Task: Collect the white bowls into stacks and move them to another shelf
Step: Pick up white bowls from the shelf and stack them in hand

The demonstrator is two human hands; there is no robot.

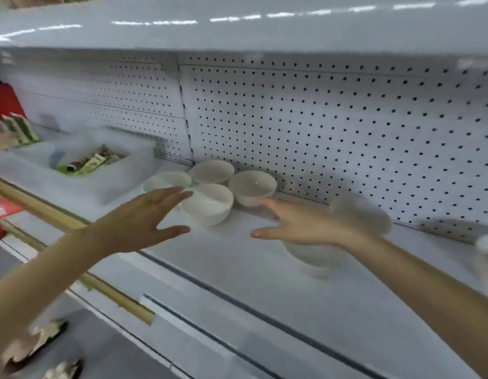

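Nearest me, both forearms reach in over the shelf (223,272) lip. My left hand (144,217) is open with the fingers spread and the thumb dropped low, holding nothing. My right hand (300,225) is open the same way and also empty.

Just under my right wrist sits a blurred bowl (314,258). It's motion-smeared, so I can only say it's white and on the shelf. There are more white smears further right, too soft to call.

Further in is a cluster of four white bowls, packed close:
- The front bowl (207,203) is by my left fingertips. They overlap its rim in view, but I can't tell if they touch.
- The right bowl (252,187) has my right fingertips near its base.
- The left bowl (166,181) sits behind my left fingers.
- The back bowl (212,170) is almost against the pegboard (333,119).

A plastic bin (73,173) stands to the left of the cluster.

Step, as I judge it: first grasp, nothing is stacked yet. To do it well:
- Close the left hand round the front bowl's wall, with the thumb outside and the fingers over the far rim.
- Lift straight up so it doesn't knock its neighbours.
- Set it down into the right bowl while the right hand steadies that one.
- Keep the rims level when nesting.

All four bowls stand upright with their mouths up. They're round, so they have no long axis, only the vertical one to line up for stacking.
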